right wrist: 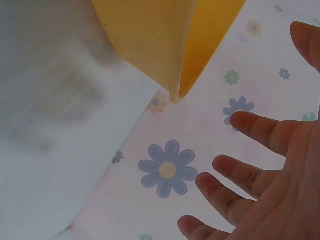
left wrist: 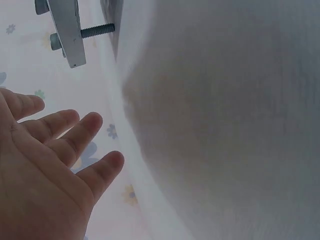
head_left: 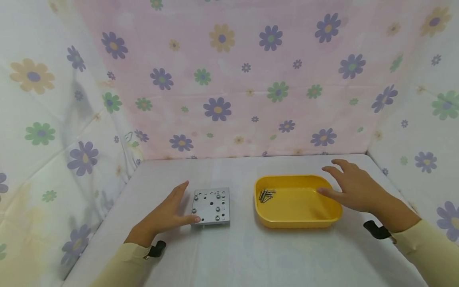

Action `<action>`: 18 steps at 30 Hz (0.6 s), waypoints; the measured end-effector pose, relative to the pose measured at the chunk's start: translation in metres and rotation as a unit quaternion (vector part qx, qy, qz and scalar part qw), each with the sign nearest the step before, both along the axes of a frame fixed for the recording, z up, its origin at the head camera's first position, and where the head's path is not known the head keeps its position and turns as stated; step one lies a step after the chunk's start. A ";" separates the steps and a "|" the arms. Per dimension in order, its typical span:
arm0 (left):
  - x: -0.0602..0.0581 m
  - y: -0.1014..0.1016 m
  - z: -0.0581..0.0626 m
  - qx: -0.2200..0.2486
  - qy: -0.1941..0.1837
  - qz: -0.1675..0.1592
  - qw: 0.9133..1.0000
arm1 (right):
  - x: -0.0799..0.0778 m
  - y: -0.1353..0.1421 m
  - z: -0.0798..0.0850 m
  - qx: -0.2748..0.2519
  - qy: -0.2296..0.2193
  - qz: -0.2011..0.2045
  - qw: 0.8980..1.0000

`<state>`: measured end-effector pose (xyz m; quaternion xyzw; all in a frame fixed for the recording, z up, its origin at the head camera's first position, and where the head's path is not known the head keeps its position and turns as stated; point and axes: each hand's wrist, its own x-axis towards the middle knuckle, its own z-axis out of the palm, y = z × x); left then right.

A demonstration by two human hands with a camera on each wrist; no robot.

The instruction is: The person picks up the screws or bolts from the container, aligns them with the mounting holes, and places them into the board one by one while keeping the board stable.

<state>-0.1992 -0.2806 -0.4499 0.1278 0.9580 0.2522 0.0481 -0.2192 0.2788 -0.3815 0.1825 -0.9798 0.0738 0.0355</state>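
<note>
A square metal plate (head_left: pixel 205 206) with holes and several socket-head screws (head_left: pixel 217 209) standing in it lies left of the middle of the table. Beside its left edge is my left hand (head_left: pixel 161 218), fingers spread and thumb by the near left corner; whether the thumb touches cannot be told. The left wrist view shows a threaded screw end (left wrist: pixel 98 30) sticking out under the plate (left wrist: pixel 70 37). To the right stands a yellow tray (head_left: pixel 297 224), with several loose screws (head_left: pixel 265 195) at its left end. My right hand (head_left: pixel 353 189) hovers at its right side, fingers apart, holding nothing.
A white cloth covers the table (head_left: pixel 236 255). Flower-patterned fabric (head_left: pixel 236 87) hangs behind it and along both sides. A black wrist mount (head_left: pixel 157 249) sits at the left cuff, another mount (head_left: pixel 375 230) at the right cuff.
</note>
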 end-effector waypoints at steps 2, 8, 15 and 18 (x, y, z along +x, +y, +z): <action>0.000 0.001 -0.002 0.004 0.007 -0.001 1.000 | 0.000 -0.002 0.001 -0.001 0.000 0.000 1.000; -0.001 0.005 -0.005 0.034 0.014 0.003 0.999 | -0.001 -0.008 0.004 -0.003 0.013 0.010 1.000; -0.003 0.012 -0.008 0.090 0.014 -0.013 0.996 | -0.009 -0.015 -0.001 -0.004 0.024 0.032 0.999; -0.004 0.015 -0.009 0.106 0.006 -0.017 0.994 | -0.011 -0.018 -0.003 -0.002 0.015 0.035 0.999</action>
